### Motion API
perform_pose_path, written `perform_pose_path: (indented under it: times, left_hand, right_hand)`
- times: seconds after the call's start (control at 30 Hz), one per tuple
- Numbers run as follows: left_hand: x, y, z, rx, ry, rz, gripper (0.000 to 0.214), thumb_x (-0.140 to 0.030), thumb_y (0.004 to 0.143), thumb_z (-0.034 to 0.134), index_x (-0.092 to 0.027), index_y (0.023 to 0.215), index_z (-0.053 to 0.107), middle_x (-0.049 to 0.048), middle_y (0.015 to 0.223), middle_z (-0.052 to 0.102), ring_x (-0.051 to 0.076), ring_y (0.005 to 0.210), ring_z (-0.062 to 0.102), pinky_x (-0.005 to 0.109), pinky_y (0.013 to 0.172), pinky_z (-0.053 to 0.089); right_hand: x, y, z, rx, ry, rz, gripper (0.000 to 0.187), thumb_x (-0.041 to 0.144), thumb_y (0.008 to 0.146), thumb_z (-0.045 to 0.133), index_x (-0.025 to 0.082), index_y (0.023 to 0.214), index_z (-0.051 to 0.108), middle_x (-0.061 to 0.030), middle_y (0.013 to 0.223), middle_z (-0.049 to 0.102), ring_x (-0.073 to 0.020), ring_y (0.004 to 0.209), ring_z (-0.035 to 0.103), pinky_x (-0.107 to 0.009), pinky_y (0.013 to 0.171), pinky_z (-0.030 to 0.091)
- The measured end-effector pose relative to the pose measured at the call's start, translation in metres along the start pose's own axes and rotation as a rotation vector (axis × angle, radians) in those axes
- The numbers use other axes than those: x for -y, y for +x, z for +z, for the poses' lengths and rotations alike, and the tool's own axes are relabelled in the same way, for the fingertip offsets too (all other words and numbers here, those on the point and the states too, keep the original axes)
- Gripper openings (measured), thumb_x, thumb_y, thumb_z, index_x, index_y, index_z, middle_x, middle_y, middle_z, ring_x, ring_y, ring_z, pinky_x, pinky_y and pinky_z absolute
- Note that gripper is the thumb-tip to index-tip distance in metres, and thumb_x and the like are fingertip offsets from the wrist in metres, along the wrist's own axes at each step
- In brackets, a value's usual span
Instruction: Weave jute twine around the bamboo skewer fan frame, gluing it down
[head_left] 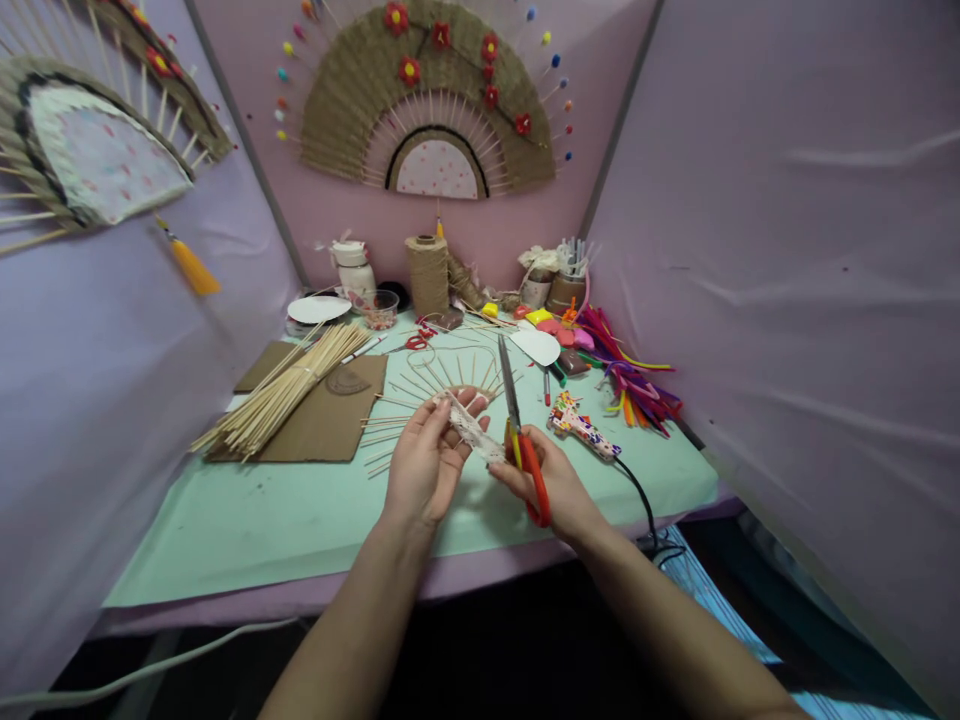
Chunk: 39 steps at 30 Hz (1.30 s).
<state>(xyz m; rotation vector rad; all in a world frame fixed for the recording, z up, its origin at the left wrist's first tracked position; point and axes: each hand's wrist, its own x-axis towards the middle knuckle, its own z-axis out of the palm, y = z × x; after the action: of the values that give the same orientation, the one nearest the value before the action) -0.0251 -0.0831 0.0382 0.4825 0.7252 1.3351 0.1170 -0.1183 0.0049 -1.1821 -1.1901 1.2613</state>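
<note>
My left hand (433,450) is closed on one end of a strip of white lace (472,432), pinched between thumb and fingers. In my right hand (555,480) is a pair of scissors (534,478) with red and yellow handles, its blades pointing up and away from me. The right fingertips also touch the lace's lower end. Behind both hands, a half-round fan frame of thin sticks (405,400) lies on the green table cover, partly hidden by my left hand.
Left, a bundle of sticks (292,385) rests on cardboard (322,420). Right lies a paint-speckled glue gun (585,428) with a black cord, near colourful pipe cleaners (637,375). Farther back stand a twine spool (429,275), a white bottle (352,268) and small red scissors (416,343). A finished fan (337,110) hangs behind.
</note>
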Motion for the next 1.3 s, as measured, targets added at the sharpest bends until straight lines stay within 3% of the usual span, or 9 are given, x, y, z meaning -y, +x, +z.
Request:
perform_pose_path:
  times: [0.1, 0.2, 0.3, 0.37, 0.5, 0.63, 0.73, 0.93, 1.3]
  left_hand:
    - [-0.003, -0.005, -0.013, -0.054, -0.046, 0.010, 0.012, -0.014, 0.086, 0.056, -0.017, 0.097, 0.061, 0.0091, 0.111, 0.072, 0.019, 0.103, 0.069, 0.037, 0.094, 0.054]
    - [-0.008, -0.012, -0.031, -0.021, -0.009, -0.092, 0.021, -0.020, 0.085, 0.055, -0.017, 0.105, 0.060, 0.0109, 0.114, 0.071, 0.019, 0.098, 0.070, 0.036, 0.090, 0.056]
    - [-0.010, -0.015, -0.044, 0.073, 0.195, -0.238, 0.034, -0.025, 0.080, 0.063, -0.014, 0.111, 0.059, 0.0120, 0.103, 0.073, 0.020, 0.086, 0.072, 0.036, 0.084, 0.058]
    - [-0.009, -0.013, -0.048, 0.112, 0.417, -0.243, 0.043, -0.021, 0.073, 0.071, -0.014, 0.113, 0.059, 0.0084, 0.088, 0.074, 0.020, 0.082, 0.072, 0.033, 0.081, 0.058]
    - [0.000, 0.000, -0.053, 0.102, 0.916, 0.022, 0.038, -0.024, 0.073, 0.069, -0.015, 0.109, 0.062, 0.0032, 0.071, 0.071, 0.020, 0.072, 0.070, 0.031, 0.072, 0.054]
    - [0.003, 0.023, -0.047, 0.063, 1.359, 0.318, 0.016, -0.025, 0.078, 0.061, -0.019, 0.090, 0.070, 0.0033, 0.078, 0.073, 0.021, 0.077, 0.067, 0.031, 0.075, 0.049]
    - [-0.001, 0.042, -0.035, 0.093, 1.543, 0.451, 0.016, -0.021, 0.080, 0.057, -0.021, 0.086, 0.072, 0.0042, 0.088, 0.074, 0.020, 0.083, 0.066, 0.030, 0.077, 0.045]
    - [0.002, 0.064, -0.026, 0.074, 1.831, 0.474, 0.019, -0.017, 0.081, 0.052, -0.019, 0.084, 0.071, 0.0085, 0.091, 0.071, 0.023, 0.090, 0.063, 0.031, 0.077, 0.044]
    - [0.018, 0.057, -0.046, 0.081, 1.885, 0.553, 0.019, -0.012, 0.084, 0.048, -0.020, 0.096, 0.060, 0.0091, 0.095, 0.066, 0.025, 0.091, 0.060, 0.034, 0.077, 0.043]
  right_hand:
    - [0.008, 0.001, -0.003, -0.036, -0.056, -0.011, 0.042, 0.048, 0.067, 0.076, 0.023, 0.081, 0.045, 0.0063, 0.068, 0.045, -0.0090, 0.056, 0.040, -0.023, 0.051, 0.032]
    - [0.022, 0.004, -0.014, 0.021, -0.138, -0.027, 0.039, 0.043, 0.067, 0.076, 0.023, 0.082, 0.047, 0.0048, 0.073, 0.050, -0.0100, 0.060, 0.045, -0.023, 0.055, 0.035]
    - [0.030, 0.007, -0.025, 0.139, -0.210, -0.001, 0.036, 0.035, 0.065, 0.076, 0.022, 0.081, 0.046, 0.0044, 0.074, 0.054, -0.0111, 0.065, 0.049, -0.023, 0.058, 0.037]
    - [0.028, 0.010, -0.030, 0.185, -0.270, 0.012, 0.031, 0.030, 0.066, 0.072, 0.022, 0.081, 0.046, 0.0050, 0.072, 0.053, -0.0113, 0.064, 0.049, -0.023, 0.058, 0.036]
    - [0.010, 0.024, -0.036, 0.166, -0.418, -0.039, 0.023, 0.029, 0.069, 0.065, 0.022, 0.080, 0.046, 0.0057, 0.068, 0.051, -0.0115, 0.061, 0.047, -0.022, 0.055, 0.034]
    - [0.000, 0.057, -0.041, 0.049, -0.715, -0.107, 0.019, 0.033, 0.072, 0.061, 0.021, 0.078, 0.048, 0.0044, 0.068, 0.052, -0.0126, 0.062, 0.046, -0.023, 0.055, 0.033]
    - [0.004, 0.090, -0.044, -0.017, -0.886, -0.133, 0.018, 0.032, 0.073, 0.061, 0.021, 0.076, 0.048, 0.0027, 0.071, 0.055, -0.0135, 0.065, 0.047, -0.023, 0.056, 0.032]
    - [0.005, 0.130, -0.041, 0.023, -1.148, -0.109, 0.015, 0.029, 0.077, 0.061, 0.020, 0.082, 0.050, -0.0046, 0.084, 0.063, -0.0160, 0.071, 0.051, -0.024, 0.057, 0.031]
    - [-0.017, 0.133, -0.038, 0.058, -1.210, -0.095, 0.018, 0.033, 0.082, 0.059, 0.018, 0.091, 0.056, -0.0107, 0.091, 0.067, -0.0204, 0.076, 0.056, -0.026, 0.058, 0.033]
